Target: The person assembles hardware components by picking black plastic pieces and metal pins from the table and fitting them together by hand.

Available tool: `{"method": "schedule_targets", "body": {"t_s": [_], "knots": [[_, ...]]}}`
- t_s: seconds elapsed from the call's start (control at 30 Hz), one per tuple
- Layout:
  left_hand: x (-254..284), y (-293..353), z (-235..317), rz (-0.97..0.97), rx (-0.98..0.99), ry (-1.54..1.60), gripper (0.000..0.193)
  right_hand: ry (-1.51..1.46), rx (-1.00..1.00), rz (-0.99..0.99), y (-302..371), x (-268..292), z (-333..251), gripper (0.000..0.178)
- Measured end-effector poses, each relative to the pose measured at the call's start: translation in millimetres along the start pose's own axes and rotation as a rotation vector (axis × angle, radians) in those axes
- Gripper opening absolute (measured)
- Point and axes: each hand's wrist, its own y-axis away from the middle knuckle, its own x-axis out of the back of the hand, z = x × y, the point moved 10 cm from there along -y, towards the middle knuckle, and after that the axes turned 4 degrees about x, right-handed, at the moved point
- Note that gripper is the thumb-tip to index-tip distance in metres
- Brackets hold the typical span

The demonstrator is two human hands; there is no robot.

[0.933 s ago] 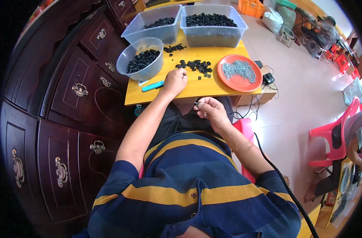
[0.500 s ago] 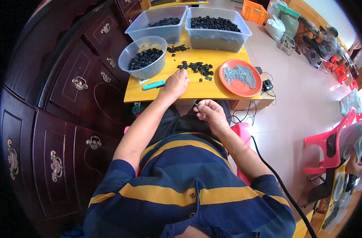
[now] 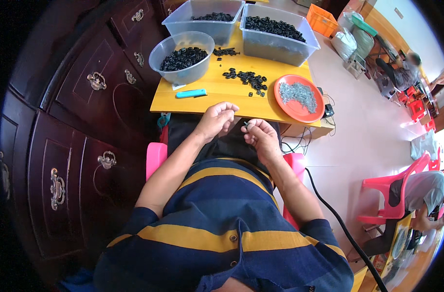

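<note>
My left hand [image 3: 216, 120] is over the table's front edge with its fingers curled together. Whatever it pinches, if anything, is hidden by the fingers. Close by on the right, over my lap, my right hand [image 3: 262, 137] pinches a small dark part [image 3: 246, 125] between thumb and forefinger. The two hands are apart by a small gap. Beyond them on the yellow table [image 3: 217, 97] lies a loose pile of small black ring-like parts [image 3: 251, 79]. An orange-red plate [image 3: 313, 116] holding many thin, clear or silvery pieces [image 3: 298, 96] stands to their right.
Left of the pile lies a turquoise-handled tool [image 3: 191, 93]. Behind it are a round clear tub [image 3: 183, 73] and two clear bins [image 3: 275, 48] [image 3: 202, 24] of black parts. Wooden drawers [image 3: 95, 107] border the left; a black cable [image 3: 336, 214] runs past my right side. Other people sit at right.
My left hand has drawn back from the black pile toward my right hand. The right hand stays nearly in place, still pinching the small part. The view has shifted slightly.
</note>
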Motion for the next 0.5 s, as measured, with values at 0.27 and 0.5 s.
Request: {"method": "schedule_targets", "body": {"t_s": [0.27,0.5], "knots": [[-9,22,22,-0.035,-0.134,-0.076,0.022,0.009,-0.001,0.004,0,1,1,0.005],[-12,33,48,0.032,-0.347,-0.468,0.022,0.028,0.001,0.011,0,1,-1,0.006]]}}
